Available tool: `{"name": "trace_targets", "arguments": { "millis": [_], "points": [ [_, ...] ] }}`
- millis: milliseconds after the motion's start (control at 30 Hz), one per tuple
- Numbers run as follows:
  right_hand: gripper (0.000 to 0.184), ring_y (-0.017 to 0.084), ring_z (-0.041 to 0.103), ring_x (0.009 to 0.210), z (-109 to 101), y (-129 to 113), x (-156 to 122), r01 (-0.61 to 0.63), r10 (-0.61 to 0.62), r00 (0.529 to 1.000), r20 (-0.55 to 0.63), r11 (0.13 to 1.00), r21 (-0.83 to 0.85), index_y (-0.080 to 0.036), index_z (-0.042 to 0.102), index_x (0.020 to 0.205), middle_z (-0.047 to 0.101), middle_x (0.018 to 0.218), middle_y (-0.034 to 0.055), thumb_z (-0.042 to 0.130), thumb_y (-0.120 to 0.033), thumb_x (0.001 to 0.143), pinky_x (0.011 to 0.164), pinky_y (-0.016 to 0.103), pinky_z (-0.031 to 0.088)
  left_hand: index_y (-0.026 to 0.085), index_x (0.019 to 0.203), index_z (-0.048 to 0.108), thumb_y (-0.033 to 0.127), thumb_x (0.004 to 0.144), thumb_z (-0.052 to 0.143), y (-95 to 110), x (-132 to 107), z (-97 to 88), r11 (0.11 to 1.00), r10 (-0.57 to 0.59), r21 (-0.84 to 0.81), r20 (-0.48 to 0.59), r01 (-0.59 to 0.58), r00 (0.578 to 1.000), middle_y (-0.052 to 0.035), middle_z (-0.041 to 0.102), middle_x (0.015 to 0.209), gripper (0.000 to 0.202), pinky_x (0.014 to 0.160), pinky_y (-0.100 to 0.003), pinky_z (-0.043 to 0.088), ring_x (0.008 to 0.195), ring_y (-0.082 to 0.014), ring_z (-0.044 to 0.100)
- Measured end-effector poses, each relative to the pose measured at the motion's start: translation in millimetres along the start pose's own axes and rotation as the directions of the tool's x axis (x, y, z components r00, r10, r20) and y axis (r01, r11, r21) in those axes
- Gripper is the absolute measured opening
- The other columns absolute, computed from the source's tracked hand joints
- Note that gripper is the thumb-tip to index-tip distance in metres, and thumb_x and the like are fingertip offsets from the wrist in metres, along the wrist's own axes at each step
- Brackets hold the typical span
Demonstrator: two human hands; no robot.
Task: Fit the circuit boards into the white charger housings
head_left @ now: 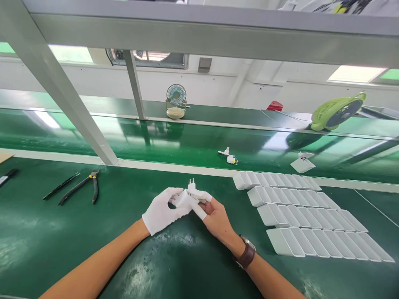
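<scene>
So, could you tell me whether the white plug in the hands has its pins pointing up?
Yes, up: the plug shows two pins rising above both hands.

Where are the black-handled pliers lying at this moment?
In the head view, the black-handled pliers lie on the green worktable at the left, just right of a thin black rod-like tool and well left of the white-gloved left hand.

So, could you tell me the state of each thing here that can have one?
white plug part: held up by both hands, two pins pointing up
left hand: gloved, closed on the plug part
right hand: finger cots on, closed on the plug part
pliers: lying flat, handles apart
white casings: laid in four overlapping rows
beige fan: upright
green fan: tipped over
</scene>
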State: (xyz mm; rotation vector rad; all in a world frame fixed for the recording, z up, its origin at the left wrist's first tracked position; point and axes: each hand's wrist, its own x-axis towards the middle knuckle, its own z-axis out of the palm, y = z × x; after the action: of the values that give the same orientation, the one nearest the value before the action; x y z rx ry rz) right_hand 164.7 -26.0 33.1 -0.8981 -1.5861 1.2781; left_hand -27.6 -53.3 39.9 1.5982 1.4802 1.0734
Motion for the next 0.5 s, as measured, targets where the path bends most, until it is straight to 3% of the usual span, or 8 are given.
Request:
{"name": "trace_targets", "arguments": {
  "millis": [100,200,367,433,500],
  "points": [
    [0.024,0.022,0.066,0.112,-2,2,-3,0.28,-0.277,0.959,0.051,0.915,-0.291,-0.028,0.067,0.116,0.067,0.122,0.0081,0.059,-0.022,0.094,0.096,0.041,0.058,0.023,0.104,0.068,0.031,0.075,0.074,-10,2,2.8,0.984,0.074,0.164,0.012,-0.075,0.997,-0.0033,0.07,0.096,0.031,0.077,-0.036,0.055,0.086,-0.0212,0.065],
    [0.032,0.022,0.066,0.114,-3,5,-6,0.431,-0.388,0.902,0.188,0.792,-0.433,-0.029,0.065,0.12,0.065,0.124,0.0089,0.055,-0.015,0.094,0.098,0.04,0.057,0.022,0.086,0.067,0.038,0.074,0.076,-17,3,4.4,0.962,0.091,0.258,0.012,-0.091,0.996,-0.0026,0.068,0.082,0.022,0.069,-0.034,0.053,0.075,-0.0201,0.063],
    [0.049,0.027,0.061,0.124,-5,14,-9,0.477,-0.431,0.871,0.234,0.633,-0.61,-0.025,0.047,0.144,0.061,0.134,0.014,0.053,-0.016,0.096,0.1,0.045,0.058,0.022,0.094,0.067,0.042,0.077,0.073,-19,10,-1.8,0.991,0.02,0.132,0.057,-0.028,0.998,-0.0017,0.071,0.085,0.028,0.069,-0.03,0.053,0.074,-0.0171,0.064],
    [0.057,0.029,0.059,0.127,-5,15,-11,0.477,-0.454,0.862,0.226,0.575,-0.664,-0.022,0.037,0.151,0.059,0.136,0.0166,0.052,-0.016,0.096,0.101,0.048,0.057,0.02,0.098,0.068,0.044,0.076,0.072,-21,24,-10.6,0.992,-0.045,0.116,-0.007,0.045,0.999,-0.0026,0.073,0.089,0.033,0.072,-0.03,0.054,0.077,-0.018,0.066],
    [0.06,0.03,0.057,0.13,-5,15,-13,0.502,-0.471,0.844,0.257,0.522,-0.69,-0.018,0.03,0.154,0.059,0.137,0.0186,0.051,-0.016,0.097,0.101,0.049,0.057,0.019,0.093,0.069,0.045,0.071,0.074,-25,47,-24.7,0.979,-0.116,0.153,-0.14,0.138,0.983,-0.003,0.073,0.087,0.035,0.075,-0.032,0.054,0.079,-0.0203,0.067]
  ]
}}
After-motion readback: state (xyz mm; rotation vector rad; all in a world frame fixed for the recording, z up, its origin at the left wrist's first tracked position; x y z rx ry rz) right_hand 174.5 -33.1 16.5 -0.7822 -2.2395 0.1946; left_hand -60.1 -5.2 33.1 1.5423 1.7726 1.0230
